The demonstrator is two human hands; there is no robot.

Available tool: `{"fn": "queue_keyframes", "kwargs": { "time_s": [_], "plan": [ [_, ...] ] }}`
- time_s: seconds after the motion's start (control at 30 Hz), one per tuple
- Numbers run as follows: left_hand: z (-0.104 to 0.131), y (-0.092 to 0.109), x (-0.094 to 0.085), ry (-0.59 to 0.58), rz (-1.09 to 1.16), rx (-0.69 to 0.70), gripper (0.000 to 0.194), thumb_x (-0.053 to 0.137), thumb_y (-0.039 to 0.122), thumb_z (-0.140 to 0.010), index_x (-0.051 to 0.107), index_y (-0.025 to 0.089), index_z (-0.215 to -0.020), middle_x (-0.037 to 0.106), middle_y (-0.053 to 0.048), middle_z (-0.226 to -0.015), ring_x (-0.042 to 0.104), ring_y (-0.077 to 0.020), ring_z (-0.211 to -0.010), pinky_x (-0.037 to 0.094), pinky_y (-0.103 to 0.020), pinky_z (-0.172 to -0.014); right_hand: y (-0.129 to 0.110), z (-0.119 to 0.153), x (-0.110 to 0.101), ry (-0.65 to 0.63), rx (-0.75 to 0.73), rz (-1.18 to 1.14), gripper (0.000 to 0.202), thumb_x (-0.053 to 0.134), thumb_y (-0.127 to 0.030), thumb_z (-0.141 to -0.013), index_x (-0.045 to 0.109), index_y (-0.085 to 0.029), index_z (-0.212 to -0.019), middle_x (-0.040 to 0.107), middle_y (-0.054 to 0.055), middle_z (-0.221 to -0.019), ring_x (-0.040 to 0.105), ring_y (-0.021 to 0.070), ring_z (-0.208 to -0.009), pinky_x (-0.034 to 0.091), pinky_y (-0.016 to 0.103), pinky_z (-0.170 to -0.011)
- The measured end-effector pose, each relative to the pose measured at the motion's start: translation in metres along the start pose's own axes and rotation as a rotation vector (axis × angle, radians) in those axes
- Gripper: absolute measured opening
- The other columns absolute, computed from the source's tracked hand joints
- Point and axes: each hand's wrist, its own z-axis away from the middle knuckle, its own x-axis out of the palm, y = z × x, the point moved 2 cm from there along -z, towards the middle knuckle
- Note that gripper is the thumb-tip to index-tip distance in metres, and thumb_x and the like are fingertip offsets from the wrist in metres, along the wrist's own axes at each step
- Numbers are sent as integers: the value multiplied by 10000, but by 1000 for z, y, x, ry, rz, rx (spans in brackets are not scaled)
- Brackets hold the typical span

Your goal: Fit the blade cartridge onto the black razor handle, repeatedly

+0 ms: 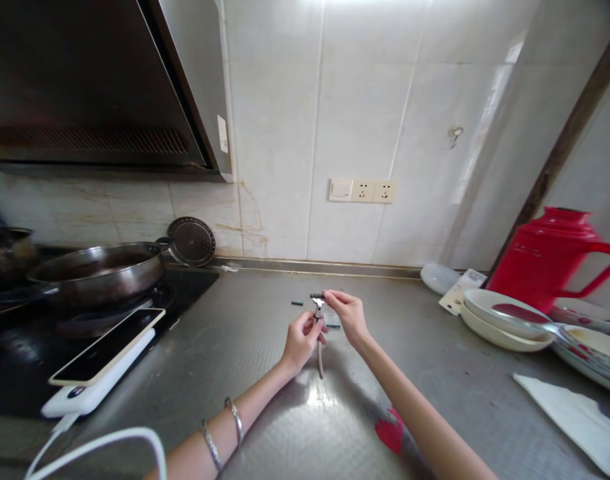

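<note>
My left hand (301,341) is closed around a small silver-headed tool (319,307), whose thin beige handle (321,363) sticks out below the fingers. Its exact kind I cannot make out. Thumb and fingers of my right hand (345,312) pinch the end of a short dark rod (315,295), which lies across the top of the silver head and appears to touch it. A short dark green piece (297,303) rests on the steel counter (255,333) to the left. Another dark piece (333,327) lies just behind the hands, beside something clear.
On the left, a pan (105,273) sits on the black stove, with a phone (109,347) on a white power bank (95,393) and its cable nearby. At right stand a red jug (549,260), stacked dishes (505,333) and a white sheet (575,413). A tiled wall rises behind.
</note>
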Motion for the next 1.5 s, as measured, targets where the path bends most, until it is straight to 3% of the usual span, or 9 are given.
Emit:
{"fn": "queue_keyframes", "kwargs": {
  "time_s": [0.3,0.7,1.2,1.5],
  "plan": [
    [0,5,0,22,11,14,259,573,382,-765,530,141,-849,604,-18,-655,581,-121,-504,476,-239,-518,6,5,7,71,15,-43,324,690,-432,-631,719,-152,-789,704,64,-773,601,178,-712,463,277,-663],
    [0,6,0,26,33,1,260,578,383,-758,530,145,-851,598,-3,-637,581,-118,-503,493,-236,-508,0,8,10,46,-6,-26,274,689,-407,-629,723,-160,-744,707,52,-734,610,176,-693,452,279,-667],
    [1,8,2,18,53,-29,251,579,363,-756,535,133,-846,599,-4,-621,583,-116,-496,497,-238,-512,-2,7,7,-25,-76,9,262,661,-406,-668,703,-151,-716,661,20,-663,556,145,-634,419,241,-602],
    [1,10,4,5,85,-55,268,586,374,-742,552,133,-854,601,-1,-604,594,-129,-482,500,-250,-501,-6,6,2,-95,-140,27,237,632,-385,-718,713,-165,-759,672,23,-723,569,148,-696,428,239,-656]
  ]
}}
